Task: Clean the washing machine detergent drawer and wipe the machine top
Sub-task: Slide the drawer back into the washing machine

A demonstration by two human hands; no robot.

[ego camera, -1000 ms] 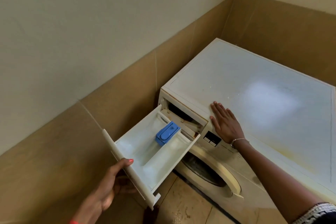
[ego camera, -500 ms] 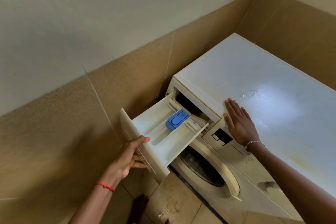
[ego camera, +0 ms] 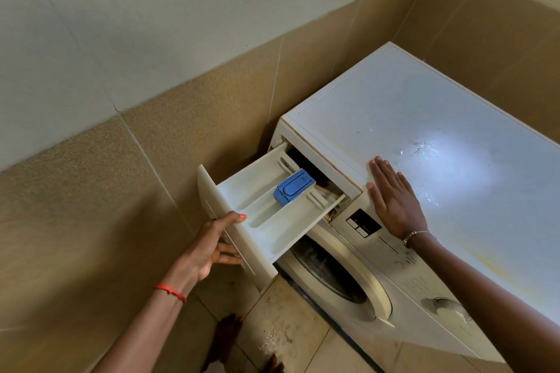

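While left hand [ego camera: 209,248] grips detergent drawer [ego camera: 260,212], right hand [ego camera: 394,203] flat on machine top [ego camera: 439,106], panel writing [ego camera: 404,263] unreadable

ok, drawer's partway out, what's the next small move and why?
Probably pull the detergent drawer free of its slot: the left hand grips its front panel, the right hand lies flat on the machine top, bracing, and the drawer's rear sits inside.

Left grip [ego camera: 209,248] curls in a pinch, thumb on top; right grip [ego camera: 394,203] lies flat, palm down.
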